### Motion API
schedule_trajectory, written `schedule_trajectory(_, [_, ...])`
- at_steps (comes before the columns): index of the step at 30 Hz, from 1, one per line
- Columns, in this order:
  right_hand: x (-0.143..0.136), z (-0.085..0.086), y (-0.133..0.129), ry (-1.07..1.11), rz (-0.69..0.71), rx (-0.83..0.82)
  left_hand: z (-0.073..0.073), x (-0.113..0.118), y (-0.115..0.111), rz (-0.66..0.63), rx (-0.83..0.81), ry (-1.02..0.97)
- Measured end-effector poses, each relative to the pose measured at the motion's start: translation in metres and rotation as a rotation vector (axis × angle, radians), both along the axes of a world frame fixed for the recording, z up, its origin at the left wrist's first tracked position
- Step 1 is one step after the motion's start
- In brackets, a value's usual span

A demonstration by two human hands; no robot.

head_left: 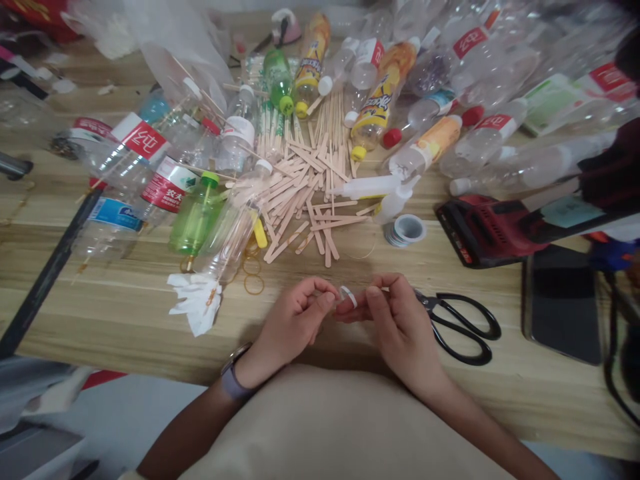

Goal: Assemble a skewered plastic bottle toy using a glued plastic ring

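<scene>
Near the table's front edge, my left hand (295, 320) pinches a small clear piece with a curved white edge (349, 297) between thumb and index finger. Its exact kind is too small to make out. My right hand (397, 327) is closed around the other side, with a fingertip lying against the white edge. Just right of that hand lies a pair of scissors with black handles (463, 327). Beyond my hands is a loose heap of wooden craft sticks (305, 187). A roll of tape (406, 230) sits behind the scissors.
Plastic bottles crowd the back, including a green bottle (197, 213) at left. Rubber bands (253, 275) and a crumpled tissue (197, 303) lie at left front. A red-black power tool (495, 230) and a phone (560, 303) occupy the right. A glue bottle (370, 187) lies beside the sticks.
</scene>
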State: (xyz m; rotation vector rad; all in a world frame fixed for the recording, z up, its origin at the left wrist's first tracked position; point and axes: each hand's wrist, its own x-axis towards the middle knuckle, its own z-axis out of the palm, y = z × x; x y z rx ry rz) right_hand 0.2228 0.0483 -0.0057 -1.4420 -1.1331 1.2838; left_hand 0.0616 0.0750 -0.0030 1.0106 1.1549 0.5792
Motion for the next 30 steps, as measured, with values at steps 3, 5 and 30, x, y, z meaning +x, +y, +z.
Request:
schedule_trajectory(3, [-0.002,0.003,-0.001,-0.09,0.004,0.032,-0.001,0.001,-0.001,0.036,-0.027,-0.064])
schedule_trajectory(5, [-0.004,0.005,-0.002,-0.102,-0.005,0.041,-0.001,0.002,-0.002,0.054,-0.052,-0.111])
schedule_trajectory(30, [0.005,-0.003,-0.001,-0.489,0.312,0.352,-0.004,0.002,0.001,0.046,-0.121,-0.154])
